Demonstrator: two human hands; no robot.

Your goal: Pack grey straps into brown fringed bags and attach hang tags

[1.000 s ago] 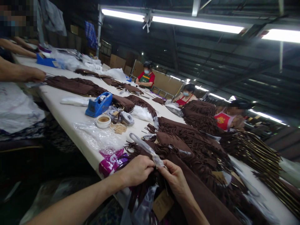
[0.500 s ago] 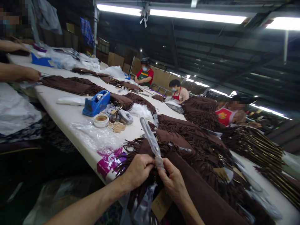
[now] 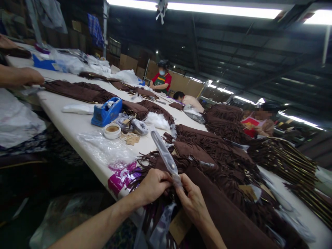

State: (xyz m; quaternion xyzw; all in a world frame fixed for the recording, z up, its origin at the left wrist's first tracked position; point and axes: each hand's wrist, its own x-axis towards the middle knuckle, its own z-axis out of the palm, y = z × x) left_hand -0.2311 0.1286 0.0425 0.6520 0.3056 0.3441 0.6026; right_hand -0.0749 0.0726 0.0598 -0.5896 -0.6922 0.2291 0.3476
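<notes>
A narrow plastic-wrapped strap point(image 3: 164, 154) sticks up from between my two hands, bunched at its lower end. My right hand point(image 3: 193, 197) is closed round that end, thumb on top. My left hand point(image 3: 155, 186) pinches at its left side; the fingertips are partly hidden. Beneath them lies a dark brown fringed bag point(image 3: 218, 207), its fringe spread left under my left wrist. A cardboard tag point(image 3: 180, 226) and a clear plastic strip point(image 3: 163, 221) hang below the hands.
On the white table point(image 3: 70, 122) are a blue tape dispenser point(image 3: 107, 111), a tape roll point(image 3: 112, 131), loose tags point(image 3: 131, 139) and clear plastic point(image 3: 106, 148). More brown fringed bags point(image 3: 212, 143) pile up ahead and right. Co-workers point(image 3: 160, 79) sit across; another's hand point(image 3: 31, 76) is at left.
The strap's upper end has tipped slightly left and down. Both hands keep their hold in nearly the same place. A co-worker across the table has bent lower.
</notes>
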